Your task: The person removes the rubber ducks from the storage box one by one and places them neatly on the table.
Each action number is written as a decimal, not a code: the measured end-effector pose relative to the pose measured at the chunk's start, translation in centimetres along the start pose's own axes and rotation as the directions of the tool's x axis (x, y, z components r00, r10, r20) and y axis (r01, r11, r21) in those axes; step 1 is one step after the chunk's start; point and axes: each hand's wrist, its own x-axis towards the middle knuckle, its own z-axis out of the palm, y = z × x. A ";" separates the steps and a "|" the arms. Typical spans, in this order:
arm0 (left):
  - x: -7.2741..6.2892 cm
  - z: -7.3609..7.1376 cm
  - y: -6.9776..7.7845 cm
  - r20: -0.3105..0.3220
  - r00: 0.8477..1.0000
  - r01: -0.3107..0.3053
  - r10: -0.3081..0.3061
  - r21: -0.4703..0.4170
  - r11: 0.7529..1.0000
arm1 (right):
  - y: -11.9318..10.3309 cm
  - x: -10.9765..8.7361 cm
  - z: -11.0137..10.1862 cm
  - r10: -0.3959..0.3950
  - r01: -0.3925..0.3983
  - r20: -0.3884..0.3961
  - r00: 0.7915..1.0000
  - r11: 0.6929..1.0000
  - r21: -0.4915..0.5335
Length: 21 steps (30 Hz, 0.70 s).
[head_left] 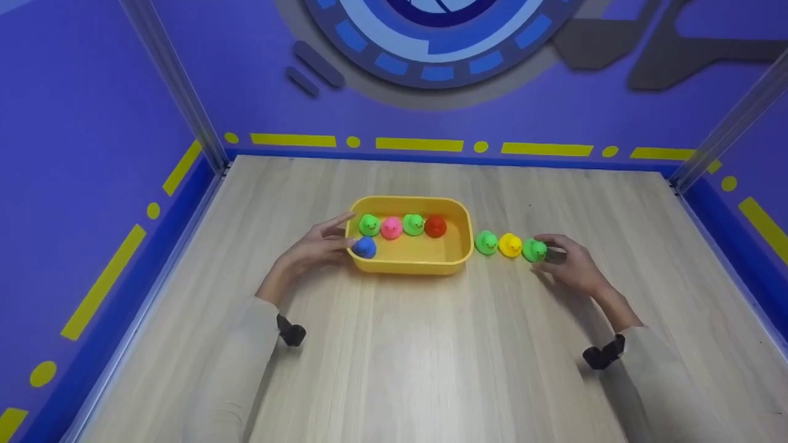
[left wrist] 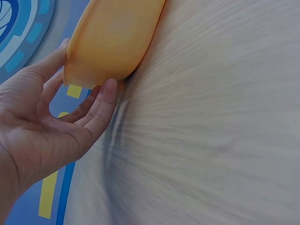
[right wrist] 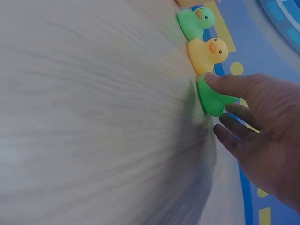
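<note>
A yellow plastic tub (head_left: 409,268) holds several rubber ducks: a blue duck (head_left: 364,248), a pink duck (head_left: 391,228), a red duck (head_left: 436,226) and two green ones. My left hand (head_left: 309,251) rests its extended fingertips against the tub's left end; the left wrist view shows them on its outer wall (left wrist: 115,37). To the right of the tub, three ducks stand in a row. Farthest right is a green duck (head_left: 534,250), which my right hand (head_left: 571,266) pinches between thumb and index finger. In the right wrist view the thumb covers part of this duck (right wrist: 213,99).
A yellow duck (head_left: 510,245) stands beside the pinched one, and another green duck (head_left: 486,243) sits close to the tub's right wall. The wood-grain table (head_left: 406,357) is bounded by blue printed panels (head_left: 425,117) at the back and both sides.
</note>
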 end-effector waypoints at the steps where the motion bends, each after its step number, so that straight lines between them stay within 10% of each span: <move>1: 0.0 0.0 0.0 -0.001 1.000 0.000 0.000 0.008 1.000 | -0.1 -0.1 -0.1 -0.004 0.004 -0.001 1.000 1.000 -0.002; 21: 0.0 -0.1 0.2 -0.008 1.000 0.008 -0.008 0.056 0.998 | -4.5 3.4 -2.7 -0.174 0.173 0.000 0.985 0.980 -0.099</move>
